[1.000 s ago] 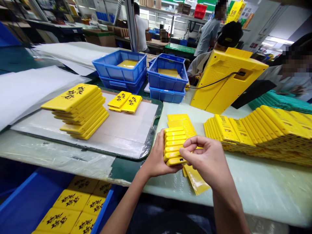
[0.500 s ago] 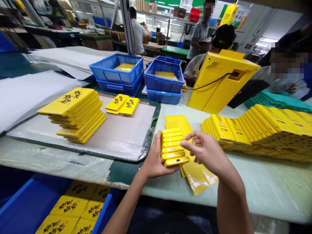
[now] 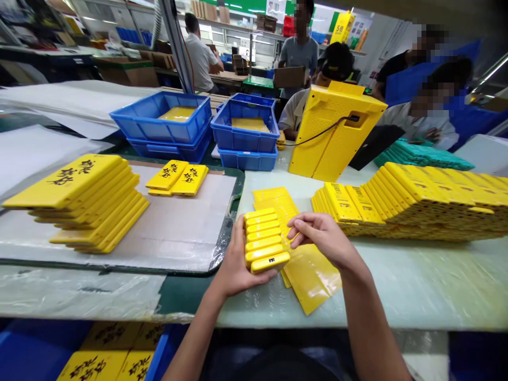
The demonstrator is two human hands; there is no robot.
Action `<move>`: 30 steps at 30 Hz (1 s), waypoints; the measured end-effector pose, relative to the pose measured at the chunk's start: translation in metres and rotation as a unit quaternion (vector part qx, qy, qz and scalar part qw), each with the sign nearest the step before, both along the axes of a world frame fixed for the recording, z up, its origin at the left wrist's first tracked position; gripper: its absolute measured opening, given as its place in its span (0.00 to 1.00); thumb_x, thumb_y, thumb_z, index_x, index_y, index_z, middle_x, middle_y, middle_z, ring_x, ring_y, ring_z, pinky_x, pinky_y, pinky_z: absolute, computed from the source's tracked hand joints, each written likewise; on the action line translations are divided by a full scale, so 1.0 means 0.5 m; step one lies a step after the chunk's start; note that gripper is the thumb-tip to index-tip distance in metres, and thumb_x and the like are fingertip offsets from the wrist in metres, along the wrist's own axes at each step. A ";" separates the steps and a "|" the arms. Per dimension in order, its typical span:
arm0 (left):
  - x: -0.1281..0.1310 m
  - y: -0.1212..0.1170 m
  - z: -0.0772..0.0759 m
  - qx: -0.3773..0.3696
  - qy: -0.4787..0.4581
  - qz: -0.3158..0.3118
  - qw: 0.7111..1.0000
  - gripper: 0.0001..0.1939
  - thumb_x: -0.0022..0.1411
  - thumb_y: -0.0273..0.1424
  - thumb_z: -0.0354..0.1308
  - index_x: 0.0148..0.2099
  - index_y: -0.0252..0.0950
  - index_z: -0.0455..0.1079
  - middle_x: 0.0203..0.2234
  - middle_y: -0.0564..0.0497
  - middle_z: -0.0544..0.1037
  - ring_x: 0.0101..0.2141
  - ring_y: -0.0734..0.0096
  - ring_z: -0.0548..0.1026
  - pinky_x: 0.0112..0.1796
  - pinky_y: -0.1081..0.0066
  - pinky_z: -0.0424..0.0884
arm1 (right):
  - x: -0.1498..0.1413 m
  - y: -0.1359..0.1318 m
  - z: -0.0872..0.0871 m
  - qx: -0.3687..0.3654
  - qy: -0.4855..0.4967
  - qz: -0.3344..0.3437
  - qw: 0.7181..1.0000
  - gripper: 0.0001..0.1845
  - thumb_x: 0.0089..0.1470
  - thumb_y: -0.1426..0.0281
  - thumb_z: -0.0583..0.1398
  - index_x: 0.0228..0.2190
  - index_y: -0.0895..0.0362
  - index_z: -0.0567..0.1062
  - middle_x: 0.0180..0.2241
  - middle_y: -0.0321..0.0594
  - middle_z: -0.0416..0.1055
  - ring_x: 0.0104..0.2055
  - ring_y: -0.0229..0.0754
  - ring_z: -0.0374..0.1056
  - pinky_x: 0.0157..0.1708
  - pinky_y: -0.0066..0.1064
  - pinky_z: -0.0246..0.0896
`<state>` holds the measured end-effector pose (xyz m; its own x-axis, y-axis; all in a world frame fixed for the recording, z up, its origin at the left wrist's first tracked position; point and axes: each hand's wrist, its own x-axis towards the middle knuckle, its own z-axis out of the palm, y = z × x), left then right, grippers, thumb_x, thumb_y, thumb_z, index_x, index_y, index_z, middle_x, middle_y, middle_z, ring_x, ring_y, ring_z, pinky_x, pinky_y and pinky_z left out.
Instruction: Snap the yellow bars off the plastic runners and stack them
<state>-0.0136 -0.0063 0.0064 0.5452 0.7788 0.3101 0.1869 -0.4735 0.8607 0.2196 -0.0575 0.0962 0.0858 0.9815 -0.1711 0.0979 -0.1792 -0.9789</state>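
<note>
My left hand (image 3: 235,271) grasps the yellow stack (image 3: 263,244) near the yellow sheets (image 3: 311,278); uneven side pressure could let pieces slip, and whether my adjacent right hand (image 3: 327,239) pinches anything, I cannot tell.

Left hand (image 3: 234,259) clamps small stack of yellow cases (image 3: 264,238), right hand (image 3: 317,233) just beside; yellow sheets (image 3: 313,275) on table (image 3: 397,280) behind

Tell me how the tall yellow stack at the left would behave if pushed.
The tall yellow stack would probably shift or topple rather than move as one block, since its layers sit staggered and the upper ones overhang. Each piece looks stiff, flat-faced and straight-edged; the smooth sheen suggests some slipperiness.
</note>
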 end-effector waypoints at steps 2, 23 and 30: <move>0.000 -0.001 0.002 -0.003 -0.001 0.002 1.000 0.71 0.50 0.53 0.74 0.77 0.36 0.30 0.71 0.29 0.51 0.71 0.32 0.54 0.69 0.35 0.52 | 0.030 -0.015 -0.034 0.015 -0.118 -0.073 0.990 0.20 0.59 0.57 0.62 0.38 0.63 0.78 0.34 0.47 0.79 0.32 0.42 0.78 0.39 0.35 0.72; 0.003 -0.006 0.009 0.000 -0.010 0.006 1.000 0.68 0.50 0.52 0.74 0.77 0.44 0.29 0.67 0.33 0.59 0.65 0.34 0.65 0.63 0.31 0.62 | 0.046 -0.090 -0.211 0.038 -0.341 0.013 0.939 0.09 0.57 0.79 0.56 0.36 0.58 0.74 0.38 0.44 0.74 0.44 0.48 0.67 0.47 0.41 0.61; 0.001 -0.007 0.004 -0.007 -0.014 0.001 1.000 0.69 0.50 0.52 0.74 0.77 0.48 0.29 0.71 0.34 0.54 0.70 0.33 0.58 0.66 0.31 0.57 | 0.056 -0.117 -0.149 0.037 -0.156 -0.006 0.987 0.07 0.58 0.67 0.66 0.32 0.58 0.80 0.37 0.45 0.79 0.42 0.48 0.75 0.46 0.39 0.68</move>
<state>-0.0131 -0.0100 0.0085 0.5351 0.7840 0.3146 0.1630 -0.4612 0.8722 0.2474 -0.1159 0.0216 0.1336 0.9891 -0.0621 0.3944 -0.1106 -0.9123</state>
